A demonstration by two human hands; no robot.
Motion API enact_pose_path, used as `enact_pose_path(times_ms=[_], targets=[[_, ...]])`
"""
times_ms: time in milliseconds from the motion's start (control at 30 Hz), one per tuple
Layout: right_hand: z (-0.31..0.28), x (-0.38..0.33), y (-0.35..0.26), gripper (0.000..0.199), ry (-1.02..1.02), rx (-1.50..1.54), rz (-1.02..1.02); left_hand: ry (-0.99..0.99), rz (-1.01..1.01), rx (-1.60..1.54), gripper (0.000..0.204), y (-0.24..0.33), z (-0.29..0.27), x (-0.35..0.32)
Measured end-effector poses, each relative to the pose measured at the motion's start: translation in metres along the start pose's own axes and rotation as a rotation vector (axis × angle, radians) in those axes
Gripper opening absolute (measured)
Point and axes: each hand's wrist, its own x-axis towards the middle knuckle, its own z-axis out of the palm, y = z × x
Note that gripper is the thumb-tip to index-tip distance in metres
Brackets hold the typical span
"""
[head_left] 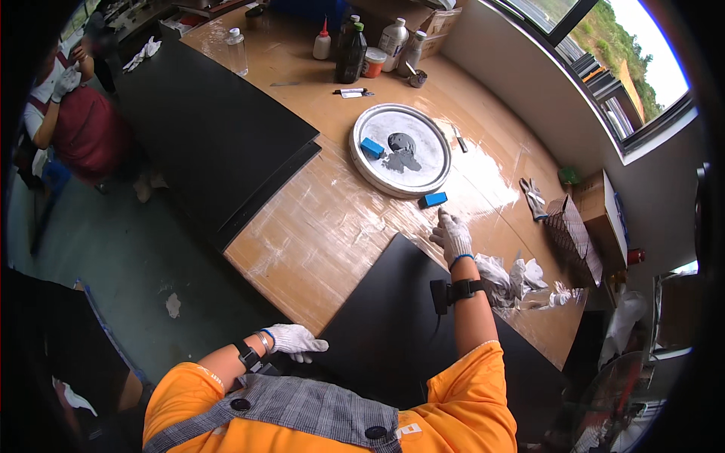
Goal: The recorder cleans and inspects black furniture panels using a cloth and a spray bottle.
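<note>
The right hand (455,235), in a white knit glove, is empty and unclenched, its index finger stretched forward and the other fingers loosely bent. The left hand (298,342), gloved alike, lies lower and well to the left, its fingers loosely extended and holding nothing that shows; whether they touch the panel beside them I cannot tell.

Around and beyond the right hand spreads a brown worktable (279,249) under shiny, wrinkled film. Far to that hand's left lie stacked black panels (219,121); a nearer black panel (393,302) reaches from beside the left fingertips to beneath the right forearm. Ahead of the right hand sits a round pale tray (428,151) with a raised rim. Crumpled white cloths (495,278) lie just to its right — close by the wrist — and a spare glove (532,200) lies farther right. Well beyond the tray stand a black bottle with a green cap (351,59) and a white bottle (393,44). Dark grey paste (402,143) is smeared inside the tray. One blue block (371,148) rests left of the paste; another, the near blue block (433,200), lies just past the right index fingertip, right beside the tray's rim.
</note>
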Motion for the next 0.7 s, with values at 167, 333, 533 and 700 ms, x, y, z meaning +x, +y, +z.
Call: enact_pose_path(times_ms=[167,333,533,700], targets=[[0.054,0.036,-0.007,0.054,0.303,-0.086,0.036,0.009,0.004,-0.032,0.074,-0.001,-0.002,-0.008],[0.058,0.061,0.002,0.052,0.414,-0.248,0.07,-0.013,0.046,-0.004,0.073,-0.002,-0.001,-0.003],[0.065,0.058,0.001,0.048,0.449,-0.235,0.08,-0.054,0.073,0.046,0.073,-0.007,-0.007,-0.001],[0.066,0.053,-0.01,0.039,0.363,-0.244,0.191,-0.053,0.069,0.052,0.073,-0.006,-0.008,-0.004]])
